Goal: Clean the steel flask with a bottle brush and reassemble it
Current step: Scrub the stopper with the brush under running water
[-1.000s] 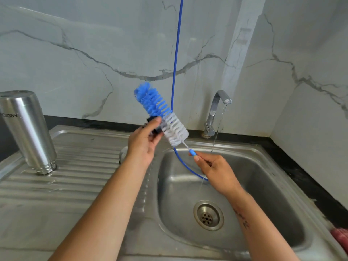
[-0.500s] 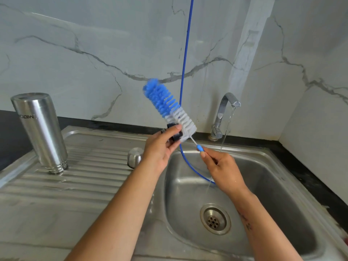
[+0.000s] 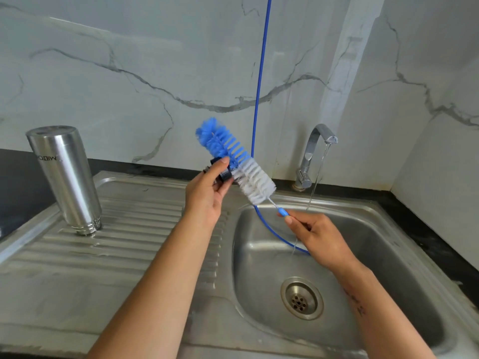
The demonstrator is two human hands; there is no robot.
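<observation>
The steel flask (image 3: pixel 66 177) stands upside down on the ribbed drainboard at the left, well away from both hands. My left hand (image 3: pixel 208 191) grips a small dark flask stopper (image 3: pixel 222 172) and holds it against the bristles of the bottle brush (image 3: pixel 234 161), whose head is blue at the tip and white lower down. My right hand (image 3: pixel 315 235) pinches the brush's blue handle (image 3: pixel 282 212) above the sink basin. The steel cap seen earlier is hidden behind my left arm.
A tap (image 3: pixel 315 154) at the back runs a thin stream into the steel sink basin (image 3: pixel 259 257), which has a drain (image 3: pixel 302 297) at its bottom. A blue hose (image 3: pixel 261 81) hangs down the marble wall into the basin. The drainboard (image 3: pixel 124 255) is wet.
My view has shifted left, so everything sits further right in frame. My left hand has brought the dark stopper up against the brush bristles. The right hand keeps its hold on the handle.
</observation>
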